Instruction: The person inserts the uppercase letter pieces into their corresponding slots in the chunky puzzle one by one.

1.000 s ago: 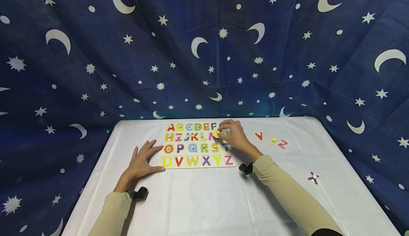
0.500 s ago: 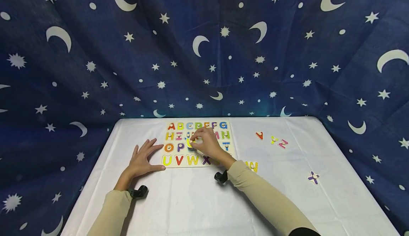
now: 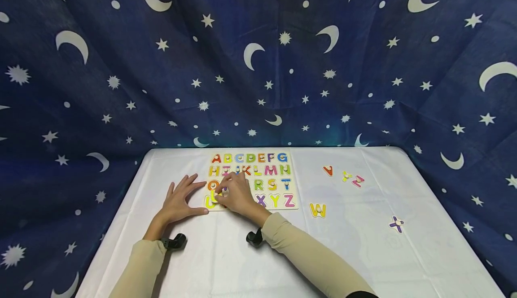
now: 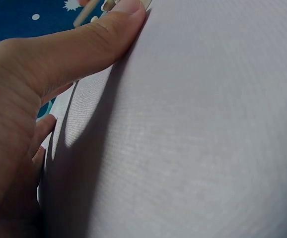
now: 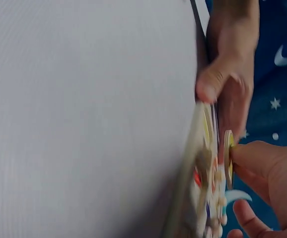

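Note:
A wooden alphabet puzzle board (image 3: 295, 195) lies on the white table. Beside its left edge, my left hand (image 3: 177, 204) rests with fingers spread, thumb and index fingertip at the board. My right hand (image 3: 239, 195) pinches a yellow letter U piece (image 3: 213, 195) over the lower left of the board, near the U slot. In the right wrist view the letter piece (image 5: 228, 158) is edge-on between thumb and fingers, apart from the board. Knobbed letters fill the visible upper rows. The right hand hides part of the two lower rows.
Right of the board lie a yellow W (image 3: 317, 210), a red V (image 3: 328, 171), a yellow Y (image 3: 346, 177), a pink Z (image 3: 357, 181) and a purple X (image 3: 396, 224). A dark blue starry cloth (image 3: 258, 109) hangs behind the table (image 3: 258, 262).
My right hand has carried the yellow U from the board's upper right to its lower left. The W on the table has come into view. My left hand has stayed in place.

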